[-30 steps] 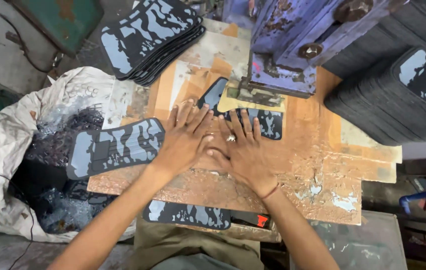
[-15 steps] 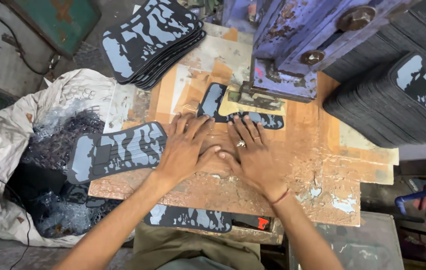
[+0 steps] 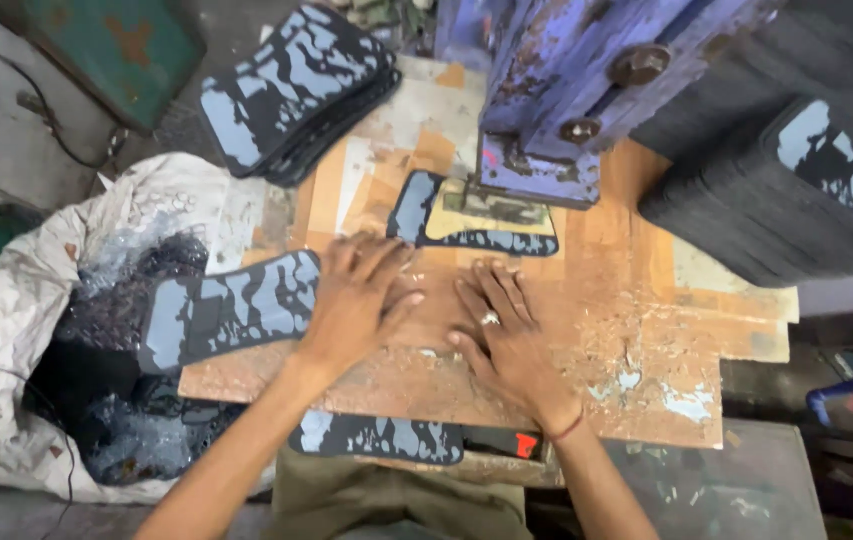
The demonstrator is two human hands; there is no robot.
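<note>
1. Left hand (image 3: 355,300): laid flat, fingers spread, nothing gripped.
2. Right hand (image 3: 507,335): laid flat, fingers spread, nothing gripped.
3. Patterned sheet with a cut-out (image 3: 415,205): lain just beyond the fingertips, under the purple press head (image 3: 547,120).
4. Patterned strip (image 3: 232,308): placed just left of the left fingers, on the wooden board (image 3: 647,330).

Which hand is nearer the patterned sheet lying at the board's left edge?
Left. The left hand lies flat on the board right beside the sheet's right end, about touching it. The right hand rests flat farther right, beyond the left hand.
</note>
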